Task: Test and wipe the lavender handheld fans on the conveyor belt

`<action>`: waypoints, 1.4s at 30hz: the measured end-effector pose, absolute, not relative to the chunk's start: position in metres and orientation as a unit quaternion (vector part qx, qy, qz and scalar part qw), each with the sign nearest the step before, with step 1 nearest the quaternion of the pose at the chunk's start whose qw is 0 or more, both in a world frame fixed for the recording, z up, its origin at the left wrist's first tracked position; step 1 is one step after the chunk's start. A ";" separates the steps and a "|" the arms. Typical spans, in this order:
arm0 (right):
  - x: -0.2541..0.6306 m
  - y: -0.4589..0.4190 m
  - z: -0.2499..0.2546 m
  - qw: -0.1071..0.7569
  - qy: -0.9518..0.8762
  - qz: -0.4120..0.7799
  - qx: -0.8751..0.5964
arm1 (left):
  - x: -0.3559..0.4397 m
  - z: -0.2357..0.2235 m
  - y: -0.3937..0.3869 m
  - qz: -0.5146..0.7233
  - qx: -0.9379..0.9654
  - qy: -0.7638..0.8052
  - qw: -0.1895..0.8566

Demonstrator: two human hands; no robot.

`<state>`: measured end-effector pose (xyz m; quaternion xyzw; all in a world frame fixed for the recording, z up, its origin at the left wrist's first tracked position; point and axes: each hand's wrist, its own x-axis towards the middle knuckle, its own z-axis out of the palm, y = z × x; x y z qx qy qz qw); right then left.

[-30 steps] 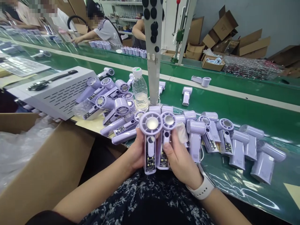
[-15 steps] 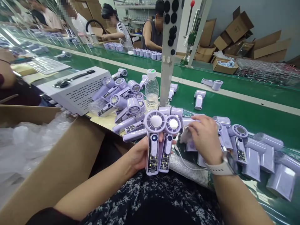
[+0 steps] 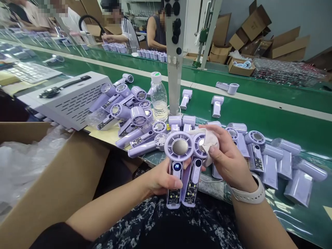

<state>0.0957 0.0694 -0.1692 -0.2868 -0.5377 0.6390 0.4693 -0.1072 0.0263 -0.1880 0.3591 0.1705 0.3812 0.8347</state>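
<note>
Two purple handheld fans stand side by side, upright, in front of my body. My left hand point(image 3: 166, 178) is closed around them, its thumb across the handle of the left fan point(image 3: 180, 147). That fan's small round display is lit with "20". The right fan point(image 3: 194, 178) has a dark display, and both handles show circuit boards through their fronts. My right hand point(image 3: 228, 152) pinches a crumpled white cloth point(image 3: 210, 141) against the right fan's round head, covering part of its metal disc. A pale watch strap circles my right wrist.
More purple fans lie heaped at the left point(image 3: 129, 103) and in rows at the right point(image 3: 272, 159). A water bottle point(image 3: 159, 100) stands beside a metal post point(image 3: 174, 69). A grey slotted box point(image 3: 70, 100) and a carton with plastic bags point(image 3: 31, 155) are left. Co-workers sit across the green belt.
My right hand let go of the right fan, picked up the white cloth from the bench and brought it onto that fan's head. The left fan's display lit up.
</note>
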 end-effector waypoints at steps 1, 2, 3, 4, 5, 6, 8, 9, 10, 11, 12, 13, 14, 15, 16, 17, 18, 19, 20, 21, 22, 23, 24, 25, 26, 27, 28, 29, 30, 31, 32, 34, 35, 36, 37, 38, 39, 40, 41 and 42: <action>0.096 0.070 -0.168 0.452 -0.514 0.675 -0.276 | -0.107 -0.188 0.026 0.377 0.366 0.171 0.833; 0.096 0.072 -0.168 0.435 -0.494 0.706 -0.261 | -0.108 -0.188 0.026 0.375 0.376 0.171 0.830; 0.096 0.073 -0.167 0.421 -0.479 0.730 -0.247 | -0.108 -0.188 0.026 0.372 0.387 0.172 0.826; 0.097 0.075 -0.167 0.407 -0.473 0.745 -0.235 | -0.109 -0.188 0.026 0.369 0.399 0.174 0.822; 0.097 0.077 -0.166 0.394 -0.475 0.753 -0.226 | -0.110 -0.188 0.027 0.364 0.412 0.178 0.816; 0.097 0.079 -0.166 0.381 -0.483 0.757 -0.221 | -0.111 -0.187 0.027 0.356 0.427 0.185 0.810; 0.095 0.080 -0.165 0.363 -0.502 0.752 -0.225 | -0.113 -0.186 0.029 0.343 0.459 0.207 0.793; 0.092 0.080 -0.165 0.364 -0.508 0.745 -0.235 | -0.113 -0.185 0.029 0.343 0.473 0.217 0.782; 0.087 0.078 -0.166 0.375 -0.511 0.732 -0.250 | -0.114 -0.185 0.029 0.350 0.480 0.224 0.773; 0.082 0.077 -0.166 0.392 -0.513 0.714 -0.272 | -0.114 -0.184 0.029 0.359 0.476 0.229 0.769; 0.075 0.076 -0.167 0.413 -0.518 0.686 -0.298 | -0.114 -0.184 0.028 0.369 0.463 0.230 0.772; 0.069 0.076 -0.167 0.437 -0.531 0.648 -0.327 | -0.115 -0.184 0.028 0.380 0.444 0.231 0.778; 0.063 0.077 -0.168 0.458 -0.553 0.601 -0.351 | -0.116 -0.185 0.027 0.389 0.422 0.235 0.784; 0.058 0.080 -0.168 0.470 -0.582 0.548 -0.373 | -0.118 -0.185 0.026 0.392 0.402 0.237 0.793; 0.056 0.086 -0.169 0.475 -0.617 0.489 -0.394 | -0.120 -0.185 0.025 0.393 0.383 0.237 0.802; 0.055 0.093 -0.168 0.471 -0.653 0.422 -0.417 | -0.123 -0.185 0.024 0.399 0.366 0.233 0.808; 0.057 0.101 -0.168 0.461 -0.684 0.349 -0.445 | -0.126 -0.185 0.024 0.410 0.350 0.228 0.810; 0.060 0.108 -0.168 0.445 -0.707 0.274 -0.477 | -0.130 -0.185 0.024 0.424 0.341 0.222 0.809; 0.063 0.115 -0.167 0.428 -0.718 0.203 -0.509 | -0.133 -0.184 0.025 0.441 0.340 0.215 0.802; 0.067 0.119 -0.167 0.415 -0.721 0.143 -0.536 | -0.136 -0.182 0.026 0.461 0.345 0.210 0.790; 0.070 0.119 -0.166 0.409 -0.718 0.102 -0.554 | -0.138 -0.181 0.027 0.479 0.357 0.207 0.775; 0.071 0.116 -0.167 0.412 -0.712 0.092 -0.562 | -0.139 -0.179 0.028 0.492 0.373 0.207 0.759; 0.072 0.110 -0.168 0.417 -0.707 0.123 -0.557 | -0.140 -0.177 0.030 0.499 0.392 0.209 0.744; 0.071 0.100 -0.170 0.422 -0.704 0.196 -0.537 | -0.139 -0.175 0.032 0.503 0.412 0.216 0.728; 0.069 0.089 -0.172 0.423 -0.692 0.301 -0.502 | -0.138 -0.173 0.034 0.502 0.437 0.229 0.711; 0.067 0.078 -0.174 0.420 -0.663 0.421 -0.455 | -0.136 -0.172 0.036 0.498 0.463 0.247 0.690; 0.066 0.068 -0.176 0.411 -0.619 0.535 -0.402 | -0.133 -0.171 0.038 0.495 0.487 0.264 0.669; 0.066 0.059 -0.178 0.403 -0.570 0.623 -0.352 | -0.130 -0.171 0.040 0.491 0.506 0.280 0.651; 0.068 0.052 -0.180 0.401 -0.529 0.678 -0.315 | -0.126 -0.171 0.041 0.489 0.518 0.295 0.637; 0.071 0.047 -0.181 0.408 -0.500 0.705 -0.297 | -0.121 -0.171 0.042 0.490 0.522 0.307 0.627; 0.075 0.044 -0.181 0.416 -0.484 0.712 -0.292 | -0.116 -0.171 0.043 0.491 0.519 0.317 0.624; 0.084 0.040 -0.181 0.437 -0.459 0.710 -0.307 | -0.105 -0.169 0.044 0.490 0.494 0.328 0.639; 0.089 0.039 -0.182 0.453 -0.435 0.709 -0.320 | -0.100 -0.167 0.044 0.490 0.473 0.330 0.653; 0.094 0.037 -0.182 0.469 -0.404 0.711 -0.333 | -0.095 -0.164 0.045 0.489 0.447 0.328 0.673; 0.099 0.036 -0.182 0.483 -0.370 0.716 -0.344 | -0.091 -0.160 0.045 0.483 0.420 0.325 0.696; 0.104 0.034 -0.182 0.493 -0.338 0.721 -0.351 | -0.088 -0.156 0.046 0.474 0.393 0.322 0.719; 0.108 0.033 -0.182 0.502 -0.312 0.723 -0.357 | -0.086 -0.153 0.047 0.463 0.370 0.321 0.739; 0.111 0.031 -0.182 0.513 -0.295 0.720 -0.363 | -0.084 -0.149 0.049 0.449 0.352 0.319 0.756; 0.115 0.029 -0.181 0.524 -0.285 0.713 -0.369 | -0.083 -0.147 0.050 0.435 0.340 0.315 0.772; 0.118 0.028 -0.181 0.535 -0.282 0.703 -0.375 | -0.082 -0.145 0.052 0.421 0.334 0.304 0.786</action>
